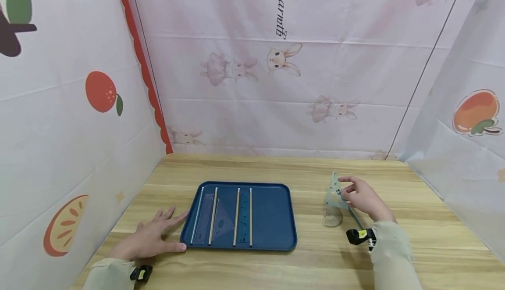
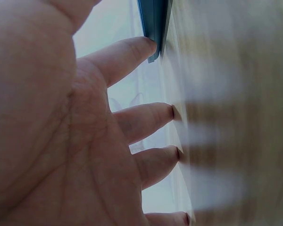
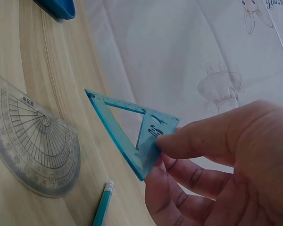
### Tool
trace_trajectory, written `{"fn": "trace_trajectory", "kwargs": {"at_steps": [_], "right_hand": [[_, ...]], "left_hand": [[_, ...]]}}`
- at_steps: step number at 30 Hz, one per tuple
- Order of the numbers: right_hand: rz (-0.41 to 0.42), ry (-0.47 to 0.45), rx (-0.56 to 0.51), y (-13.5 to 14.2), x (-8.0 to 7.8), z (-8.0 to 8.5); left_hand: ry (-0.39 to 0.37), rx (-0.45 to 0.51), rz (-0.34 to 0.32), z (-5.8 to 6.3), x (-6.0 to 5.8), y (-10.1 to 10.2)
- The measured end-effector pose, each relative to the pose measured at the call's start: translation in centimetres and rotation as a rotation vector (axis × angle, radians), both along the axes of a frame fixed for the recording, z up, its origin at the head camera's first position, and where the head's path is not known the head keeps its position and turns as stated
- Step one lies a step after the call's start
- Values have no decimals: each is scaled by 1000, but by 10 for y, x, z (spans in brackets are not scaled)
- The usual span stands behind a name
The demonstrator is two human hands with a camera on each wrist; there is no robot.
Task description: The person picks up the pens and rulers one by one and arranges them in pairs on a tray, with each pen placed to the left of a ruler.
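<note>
My right hand [image 1: 364, 200] pinches a clear blue set square [image 3: 153, 139] by one corner between thumb and fingers, raised off the table. Below it lies a clear protractor [image 3: 37, 141], and beside that a teal pencil [image 3: 103, 205], partly hidden by my hand and wrist in the head view. At the left end of a dark blue tray [image 1: 274, 215], my left hand [image 1: 151, 237] lies with spread fingers. Its thumb and index finger touch the tray's edge; the other fingertips rest on the table in the left wrist view.
Upright in the tray lie a light blue pencil [image 1: 197, 215], a purple ruler [image 1: 203, 220], three yellow pencils [image 1: 213, 215], a purple set square [image 1: 222, 224] and a blue ruler [image 1: 243, 217]. Printed cloth walls [image 1: 252, 119] enclose the wooden table [image 1: 307, 263].
</note>
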State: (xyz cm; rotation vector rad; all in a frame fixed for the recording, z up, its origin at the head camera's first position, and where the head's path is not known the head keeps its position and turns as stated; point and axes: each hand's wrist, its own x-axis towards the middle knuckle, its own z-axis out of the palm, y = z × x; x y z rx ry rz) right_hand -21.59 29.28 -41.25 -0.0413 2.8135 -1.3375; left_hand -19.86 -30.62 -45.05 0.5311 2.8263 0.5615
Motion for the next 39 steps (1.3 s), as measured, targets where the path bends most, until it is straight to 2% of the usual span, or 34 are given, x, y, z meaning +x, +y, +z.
{"fn": "trace_trajectory", "kwargs": {"at_steps": [8,15,39], "right_hand": [[48,13,-37,-11,-4,-3],[52,-3,-65,-20,-6,-4],[105,-9,-75,-44,-12,-6]], "left_hand": [[6,-6,-4,-1,0,-1],[-9,3,1,0,0,-1],[-12,16,-8,1,0,-2]]}}
